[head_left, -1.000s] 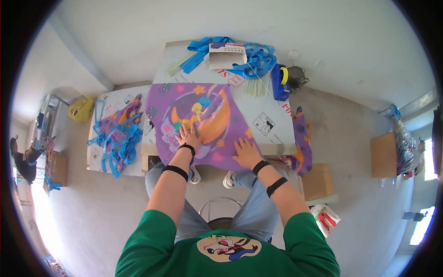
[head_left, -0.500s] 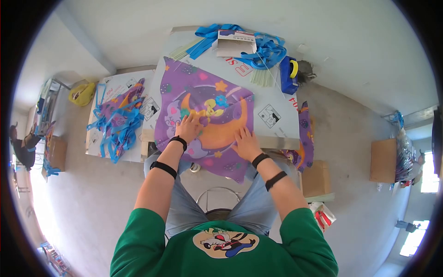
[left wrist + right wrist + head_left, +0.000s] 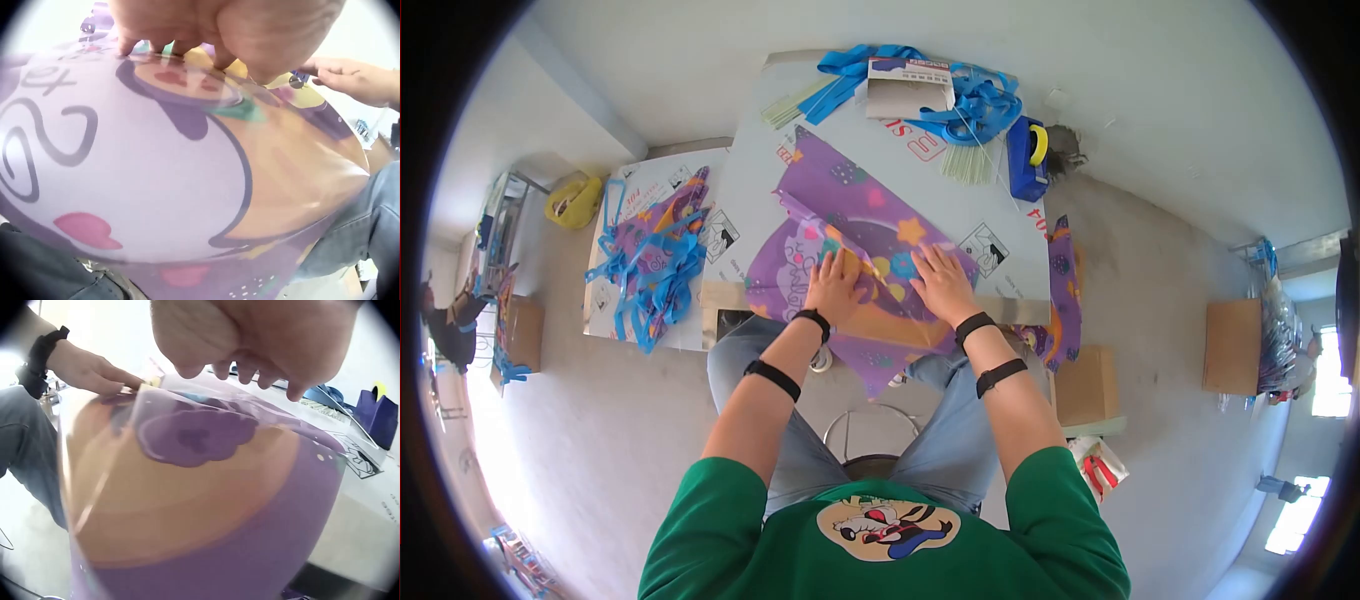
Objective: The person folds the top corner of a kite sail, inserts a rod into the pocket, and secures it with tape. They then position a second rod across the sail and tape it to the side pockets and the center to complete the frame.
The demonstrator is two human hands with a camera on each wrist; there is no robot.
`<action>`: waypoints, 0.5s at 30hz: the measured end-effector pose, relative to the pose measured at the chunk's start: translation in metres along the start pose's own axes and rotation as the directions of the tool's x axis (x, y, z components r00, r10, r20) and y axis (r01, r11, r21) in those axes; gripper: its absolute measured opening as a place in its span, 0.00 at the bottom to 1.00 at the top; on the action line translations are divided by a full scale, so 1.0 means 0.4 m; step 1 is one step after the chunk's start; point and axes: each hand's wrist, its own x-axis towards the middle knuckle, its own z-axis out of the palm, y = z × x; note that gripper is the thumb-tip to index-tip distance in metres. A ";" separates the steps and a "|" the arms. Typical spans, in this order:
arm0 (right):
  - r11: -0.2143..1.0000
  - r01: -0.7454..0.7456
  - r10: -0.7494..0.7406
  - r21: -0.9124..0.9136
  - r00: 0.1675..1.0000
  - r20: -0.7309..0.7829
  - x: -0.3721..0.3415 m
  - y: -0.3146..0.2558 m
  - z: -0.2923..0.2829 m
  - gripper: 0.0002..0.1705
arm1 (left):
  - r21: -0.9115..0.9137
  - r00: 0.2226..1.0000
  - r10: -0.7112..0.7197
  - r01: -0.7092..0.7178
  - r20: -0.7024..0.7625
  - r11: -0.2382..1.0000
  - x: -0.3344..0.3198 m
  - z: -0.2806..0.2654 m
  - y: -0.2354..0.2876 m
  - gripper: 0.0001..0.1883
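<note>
A thin, glossy purple sheet (image 3: 830, 170), printed with an orange moon, stars and hearts, lies creased across the table's near edge. One corner hangs down over the person's lap. The left hand (image 3: 837, 285) rests on the sheet's middle, fingers extended forward and fingertips on the print. To its right, the right hand (image 3: 945, 285) lies palm down near the sheet's right edge, fingers pointing away from the body. Between the hands the sheet buckles into raised folds. In the right wrist view the right fingertips (image 3: 247, 375) come down just behind a fold.
At the table's back stand an opened box (image 3: 910, 95), blue ribbons (image 3: 980, 108), pale thin sticks (image 3: 967, 163) and a blue tape dispenser (image 3: 1027, 175). A side table on the left bears a heap of blue straps (image 3: 665, 285) and purple printed pieces. A cardboard box (image 3: 1087, 385) stands at lower right.
The sheet has turned and slid toward the person, and its middle has gone from fairly flat to buckled. Both hands have moved forward on the print, the left one also rightward.
</note>
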 end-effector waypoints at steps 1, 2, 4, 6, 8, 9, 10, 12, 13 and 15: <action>1.000 0.006 -0.006 -0.002 1.000 -0.002 -0.004 0.019 0.006 0.30 | 0.000 1.000 -0.004 0.004 -0.006 1.000 -0.009 0.004 0.003 0.31; 0.999 -0.006 0.009 -0.049 0.999 0.054 -0.014 0.026 0.006 0.30 | -0.023 1.000 0.017 -0.017 -0.018 1.000 -0.020 0.006 0.007 0.31; 0.993 -0.039 0.055 -0.116 0.989 0.135 -0.038 0.031 0.011 0.32 | -0.076 0.999 0.040 -0.042 -0.030 0.996 -0.028 0.008 0.002 0.32; 0.978 -0.136 0.163 -0.157 0.972 0.171 -0.064 -0.020 -0.016 0.33 | -0.094 0.999 0.040 -0.041 -0.019 0.995 -0.034 -0.003 -0.003 0.31; 0.948 -0.240 0.277 -0.208 0.944 0.177 -0.097 -0.046 -0.014 0.35 | -0.116 0.999 0.048 -0.050 -0.015 0.992 -0.023 -0.002 -0.004 0.31; 0.947 -0.242 0.281 -0.210 0.943 0.177 -0.097 -0.039 -0.006 0.35 | -0.105 0.998 0.059 -0.060 -0.011 0.993 -0.016 0.000 -0.011 0.31; 0.948 -0.249 0.281 -0.201 0.947 0.155 -0.098 -0.034 0.002 0.35 | -0.092 0.997 0.072 -0.072 -0.006 0.993 -0.009 0.001 -0.018 0.31; 0.947 -0.260 0.287 -0.188 0.949 0.132 -0.088 -0.026 0.006 0.35 | -0.072 0.997 0.080 -0.081 -0.021 0.994 0.008 -0.002 -0.029 0.31; 0.946 -0.268 0.291 -0.182 0.950 0.115 -0.066 -0.010 0.009 0.35 | -0.052 0.996 0.083 -0.084 -0.035 0.995 0.017 -0.003 -0.036 0.31; 0.945 -0.281 0.302 -0.168 0.946 0.116 -0.031 0.017 0.020 0.35 | -0.027 0.997 0.079 -0.080 -0.024 0.996 0.041 -0.012 -0.055 0.31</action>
